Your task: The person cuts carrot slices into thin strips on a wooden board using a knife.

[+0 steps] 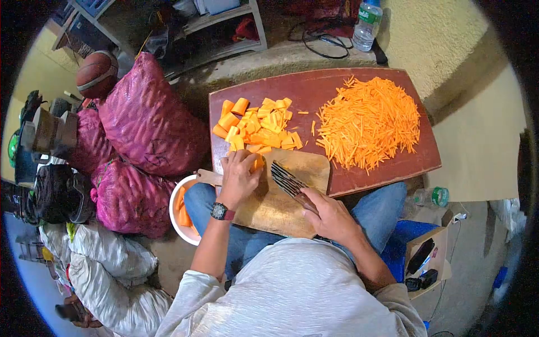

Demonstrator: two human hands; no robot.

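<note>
My left hand [240,175], with a watch at the wrist, has its fingers closed on a carrot piece [257,163] at the upper left of the wooden cutting board [275,216]. In my right hand [331,216] is the handle of a knife [288,180] with a dark, striped-looking blade, slanting up and left over the board. Beyond the board lie thick carrot chunks [261,126] on the red table [306,87]. A large heap of thin carrot strips [370,123] covers the table's right part.
A white bowl [175,208] with carrots stands left of my knee. Pink mesh sacks [149,118], white sacks [106,264] and a basketball [97,74] are at the left. A water bottle [366,28] stands beyond the table; an open box [429,258] is at the lower right.
</note>
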